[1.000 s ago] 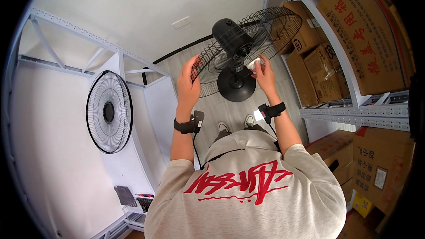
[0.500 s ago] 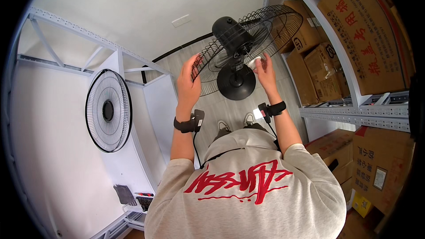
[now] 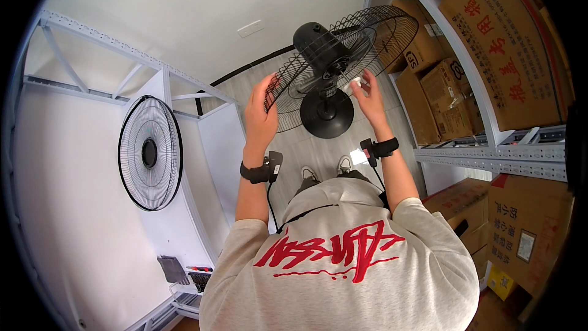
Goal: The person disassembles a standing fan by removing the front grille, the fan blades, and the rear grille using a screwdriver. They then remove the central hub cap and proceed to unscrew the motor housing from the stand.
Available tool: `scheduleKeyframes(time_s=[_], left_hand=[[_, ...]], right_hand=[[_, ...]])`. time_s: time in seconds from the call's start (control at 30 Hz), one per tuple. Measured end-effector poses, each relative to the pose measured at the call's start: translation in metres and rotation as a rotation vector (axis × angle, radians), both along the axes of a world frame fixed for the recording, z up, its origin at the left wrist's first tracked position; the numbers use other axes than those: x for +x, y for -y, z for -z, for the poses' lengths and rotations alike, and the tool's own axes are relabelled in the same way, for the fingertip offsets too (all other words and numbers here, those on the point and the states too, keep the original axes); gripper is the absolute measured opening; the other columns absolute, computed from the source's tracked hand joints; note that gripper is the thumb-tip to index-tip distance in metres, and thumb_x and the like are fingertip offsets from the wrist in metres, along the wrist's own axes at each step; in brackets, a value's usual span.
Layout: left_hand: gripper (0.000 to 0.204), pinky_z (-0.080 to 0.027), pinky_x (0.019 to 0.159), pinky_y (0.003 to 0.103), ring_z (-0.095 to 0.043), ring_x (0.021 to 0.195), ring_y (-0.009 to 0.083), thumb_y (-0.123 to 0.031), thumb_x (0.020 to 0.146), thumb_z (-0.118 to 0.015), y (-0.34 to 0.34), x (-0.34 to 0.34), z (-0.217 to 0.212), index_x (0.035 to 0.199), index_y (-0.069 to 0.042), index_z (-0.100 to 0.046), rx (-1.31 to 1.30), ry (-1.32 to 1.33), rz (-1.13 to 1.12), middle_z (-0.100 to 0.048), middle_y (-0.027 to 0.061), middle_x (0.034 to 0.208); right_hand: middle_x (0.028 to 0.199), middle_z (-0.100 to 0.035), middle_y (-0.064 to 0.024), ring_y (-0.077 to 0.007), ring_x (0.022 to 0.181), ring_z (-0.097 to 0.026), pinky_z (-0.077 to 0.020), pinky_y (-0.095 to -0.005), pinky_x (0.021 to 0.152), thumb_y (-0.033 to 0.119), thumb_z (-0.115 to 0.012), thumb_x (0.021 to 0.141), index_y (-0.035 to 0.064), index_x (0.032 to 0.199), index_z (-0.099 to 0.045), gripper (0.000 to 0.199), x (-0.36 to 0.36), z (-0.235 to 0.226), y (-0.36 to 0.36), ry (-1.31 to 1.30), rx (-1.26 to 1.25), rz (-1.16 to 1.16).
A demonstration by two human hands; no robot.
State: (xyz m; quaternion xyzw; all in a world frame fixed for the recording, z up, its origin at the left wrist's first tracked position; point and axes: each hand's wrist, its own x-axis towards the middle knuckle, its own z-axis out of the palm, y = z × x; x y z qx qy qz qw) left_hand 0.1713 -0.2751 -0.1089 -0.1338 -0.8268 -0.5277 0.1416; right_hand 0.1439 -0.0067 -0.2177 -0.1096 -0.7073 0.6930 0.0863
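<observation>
A black pedestal fan [image 3: 318, 49] stands in front of me on a round base [image 3: 326, 114]. Its wire grille [image 3: 373, 40] tilts across the fan, higher on the right. My left hand [image 3: 262, 110] grips the grille's left rim, fingers curled around the edge wires. On the near right side, my right hand [image 3: 370, 99] pinches a small white wad [image 3: 353, 84], which looks like cloth or tissue, close to the grille wires. Whether the wad touches the wires is hard to tell. Both wrists wear black straps with small boxes and cables.
A second, round fan grille [image 3: 150, 154] leans on the white shelf unit to my left. A grey tray [image 3: 173, 270] and small tools lie lower on that side. Cardboard boxes [image 3: 450, 92] fill the metal shelves on the right. A white wall [image 3: 245, 0] rises behind the fan.
My right hand has shifted slightly, its fingers closing a bit more around the white wad. My left hand and the fan look almost unmoved.
</observation>
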Motion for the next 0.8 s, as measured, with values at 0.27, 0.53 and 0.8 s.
scheduleKeyframes(time_s=[0.27,0.53,0.8], left_hand=[[0.058,-0.047,0.095,0.033,-0.061,0.113,0.0274,0.014,0.079,-0.045,-0.004,-0.001,0.000,0.133,-0.004,-0.053,0.019,-0.036,-0.022,-0.061,0.0154,0.125],[0.058,-0.047,0.095,0.033,-0.062,0.113,0.0276,0.014,0.078,-0.045,-0.005,-0.002,0.001,0.133,-0.004,-0.053,0.009,-0.054,-0.018,-0.061,0.0161,0.124],[0.058,-0.047,0.096,0.034,-0.061,0.113,0.0276,0.014,0.078,-0.044,-0.005,0.002,-0.003,0.133,-0.003,-0.053,0.012,-0.034,-0.029,-0.061,0.0165,0.124]], right_hand=[[0.116,-0.060,-0.0160,-0.0265,0.099,-0.066,-0.0566,-0.0348,0.089,0.022,-0.067,0.094,0.0008,0.136,-0.047,0.050,0.002,0.004,-0.003,0.061,-0.248,-0.135],[0.132,-0.053,-0.0183,-0.0280,0.110,-0.063,-0.0575,-0.0347,0.088,0.031,-0.059,0.099,0.0017,0.137,-0.047,0.050,-0.002,0.013,-0.007,0.082,-0.225,-0.057],[0.131,-0.052,-0.0192,-0.0264,0.102,-0.065,-0.0581,-0.0322,0.082,0.026,-0.066,0.095,0.0061,0.138,-0.047,0.052,0.007,-0.001,0.000,-0.131,0.291,-0.096]])
